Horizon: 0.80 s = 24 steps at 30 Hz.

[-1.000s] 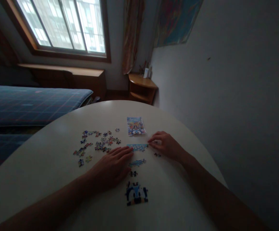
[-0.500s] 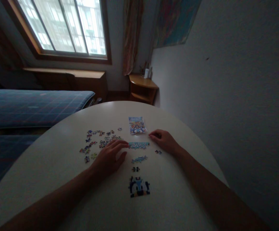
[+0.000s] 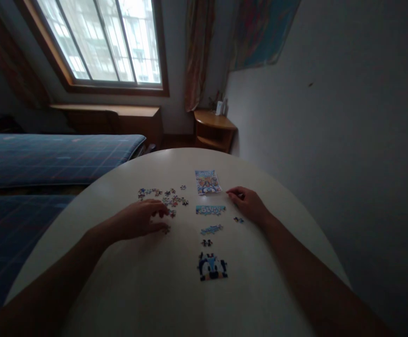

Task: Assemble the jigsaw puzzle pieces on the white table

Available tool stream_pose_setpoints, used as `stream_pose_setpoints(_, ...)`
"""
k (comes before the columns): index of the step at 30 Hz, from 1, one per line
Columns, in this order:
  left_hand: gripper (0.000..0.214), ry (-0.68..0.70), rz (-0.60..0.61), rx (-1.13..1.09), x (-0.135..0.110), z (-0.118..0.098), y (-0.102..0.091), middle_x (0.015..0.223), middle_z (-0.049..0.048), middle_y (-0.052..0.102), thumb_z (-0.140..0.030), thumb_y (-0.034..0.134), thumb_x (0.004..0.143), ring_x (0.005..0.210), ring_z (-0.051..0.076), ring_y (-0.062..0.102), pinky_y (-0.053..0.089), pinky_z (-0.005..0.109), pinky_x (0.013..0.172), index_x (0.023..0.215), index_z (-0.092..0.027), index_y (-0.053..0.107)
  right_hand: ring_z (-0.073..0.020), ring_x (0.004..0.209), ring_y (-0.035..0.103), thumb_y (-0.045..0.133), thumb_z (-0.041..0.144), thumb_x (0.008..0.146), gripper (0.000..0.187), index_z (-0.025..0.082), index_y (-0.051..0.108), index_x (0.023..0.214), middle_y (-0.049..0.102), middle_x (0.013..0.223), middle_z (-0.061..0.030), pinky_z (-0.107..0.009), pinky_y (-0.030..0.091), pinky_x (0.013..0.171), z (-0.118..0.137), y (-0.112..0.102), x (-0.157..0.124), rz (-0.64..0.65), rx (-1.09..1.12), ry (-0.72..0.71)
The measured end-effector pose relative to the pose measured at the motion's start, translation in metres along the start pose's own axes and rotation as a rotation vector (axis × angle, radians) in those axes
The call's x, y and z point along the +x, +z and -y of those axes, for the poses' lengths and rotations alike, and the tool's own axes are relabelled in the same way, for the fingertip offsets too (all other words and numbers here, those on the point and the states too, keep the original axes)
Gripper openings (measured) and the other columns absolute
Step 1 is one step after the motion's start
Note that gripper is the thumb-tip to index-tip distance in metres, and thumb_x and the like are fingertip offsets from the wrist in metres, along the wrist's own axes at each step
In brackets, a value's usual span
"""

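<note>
My left hand (image 3: 137,220) is over the left part of the loose jigsaw pieces (image 3: 174,201), thumb and fingers apart; its fingertips are at pieces there and hide some of them. Beside the lower right corner of a printed picture sheet (image 3: 208,182), my right hand (image 3: 248,203) rests with fingers curled together; whatever they hold, if anything, is hidden. Down the middle lie a joined lettered strip (image 3: 211,210), a smaller light-blue joined section (image 3: 211,229), a dark joined pair (image 3: 206,243) and a joined blue dog-face section (image 3: 212,268). A small joined cluster (image 3: 239,220) lies below my right hand.
Everything lies on a round white table (image 3: 168,299). A plaid-covered bed (image 3: 56,159) stands to the left, a wooden corner cabinet (image 3: 214,122) behind, and a pale wall (image 3: 347,150) along the right.
My left hand has moved left, away from the lettered strip and onto the loose pieces, its fingers now bent. My right hand stays beside the picture sheet. The view has shifted slightly.
</note>
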State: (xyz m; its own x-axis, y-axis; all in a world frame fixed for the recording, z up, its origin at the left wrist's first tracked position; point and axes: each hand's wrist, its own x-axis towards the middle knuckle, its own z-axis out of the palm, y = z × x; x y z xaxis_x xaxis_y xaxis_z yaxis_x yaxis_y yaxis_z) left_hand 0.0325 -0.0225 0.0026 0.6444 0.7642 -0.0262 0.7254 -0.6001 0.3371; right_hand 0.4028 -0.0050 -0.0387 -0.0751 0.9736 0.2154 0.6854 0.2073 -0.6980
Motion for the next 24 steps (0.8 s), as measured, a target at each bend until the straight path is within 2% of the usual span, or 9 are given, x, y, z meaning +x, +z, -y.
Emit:
stream_pose_setpoints(3, 0.027, 0.002, 0.069, -0.058, 0.001, -0.002, 0.003, 0.098, 0.0043, 0.068, -0.04, 0.063, 0.085, 0.085, 0.021, 0.063, 0.048, 0.03, 0.075, 0.106, -0.024, 0.068, -0.0183, 0.077, 0.067, 0.057, 0.034, 0.088, 0.025, 0.016, 0.073, 0.097, 0.075, 0.09, -0.0083, -0.032, 0.051, 0.076, 0.0, 0.0, 0.002, 0.004, -0.002, 0.005)
stream_pose_setpoints(7, 0.015, 0.003, 0.097, -0.071, 0.004, -0.003, 0.008, 0.094, 0.0034, 0.068, -0.032, 0.059, 0.086, 0.081, 0.019, 0.062, 0.046, 0.028, 0.071, 0.095, -0.024, 0.069, -0.0184, 0.077, 0.067, 0.058, 0.034, 0.088, 0.025, 0.016, 0.073, 0.098, 0.075, 0.092, -0.0087, -0.032, 0.051, 0.075, 0.0, 0.0, 0.002, 0.007, 0.002, 0.021)
stream_pose_setpoints(14, 0.016, -0.11, 0.059, 0.005, 0.0, 0.004, 0.002, 0.091, 0.004, 0.069, -0.033, 0.055, 0.087, 0.078, 0.02, 0.063, 0.046, 0.029, 0.068, 0.092, -0.023, 0.067, -0.0183, 0.075, 0.067, 0.058, 0.034, 0.088, 0.024, 0.017, 0.073, 0.097, 0.075, 0.089, -0.0083, -0.032, 0.052, 0.076, -0.003, 0.001, 0.002, 0.004, 0.011, 0.017)
stream_pose_setpoints(17, 0.019, -0.118, 0.046, 0.057, -0.001, 0.004, -0.001, 0.093, 0.0049, 0.069, -0.035, 0.054, 0.088, 0.08, 0.021, 0.064, 0.049, 0.031, 0.071, 0.094, -0.023, 0.068, -0.0181, 0.074, 0.067, 0.058, 0.033, 0.088, 0.024, 0.016, 0.073, 0.096, 0.075, 0.089, -0.0086, -0.032, 0.052, 0.075, -0.004, 0.002, 0.003, -0.002, 0.023, 0.018)
stream_pose_setpoints(19, 0.024, -0.093, -0.024, 0.106, 0.001, 0.002, 0.001, 0.1, 0.0067, 0.069, -0.039, 0.052, 0.09, 0.088, 0.023, 0.065, 0.051, 0.035, 0.078, 0.097, -0.022, 0.068, -0.0179, 0.073, 0.067, 0.058, 0.033, 0.088, 0.024, 0.017, 0.073, 0.096, 0.075, 0.088, -0.0084, -0.032, 0.052, 0.074, -0.004, 0.002, 0.003, 0.001, 0.027, 0.025)
stream_pose_setpoints(21, 0.031, -0.035, -0.138, 0.152, 0.004, 0.001, 0.008, 0.117, 0.009, 0.067, -0.044, 0.051, 0.093, 0.105, 0.027, 0.063, 0.05, 0.041, 0.091, 0.107, -0.022, 0.067, -0.0177, 0.072, 0.066, 0.058, 0.033, 0.087, 0.024, 0.017, 0.073, 0.096, 0.075, 0.087, -0.0082, -0.031, 0.052, 0.072, -0.003, 0.001, 0.003, 0.002, 0.028, 0.035)
stream_pose_setpoints(23, 0.044, 0.02, -0.238, 0.193, 0.007, 0.002, 0.021, 0.14, 0.0101, 0.055, -0.05, 0.049, 0.095, 0.126, 0.03, 0.053, 0.043, 0.047, 0.105, 0.128, -0.024, 0.059, -0.0178, 0.071, 0.066, 0.058, 0.033, 0.087, 0.024, 0.017, 0.073, 0.096, 0.075, 0.087, -0.008, -0.031, 0.052, 0.071, -0.002, 0.002, 0.003, -0.003, 0.027, 0.038)
stream_pose_setpoints(24, 0.053, 0.01, -0.264, 0.218, 0.009, 0.003, 0.028, 0.151, 0.0105, 0.045, -0.054, 0.046, 0.096, 0.136, 0.032, 0.043, 0.039, 0.05, 0.109, 0.14, -0.024, 0.05, -0.0179, 0.072, 0.066, 0.058, 0.034, 0.087, 0.024, 0.017, 0.073, 0.096, 0.075, 0.087, -0.0079, -0.031, 0.052, 0.071, -0.002, 0.002, 0.002, -0.007, 0.027, 0.037)
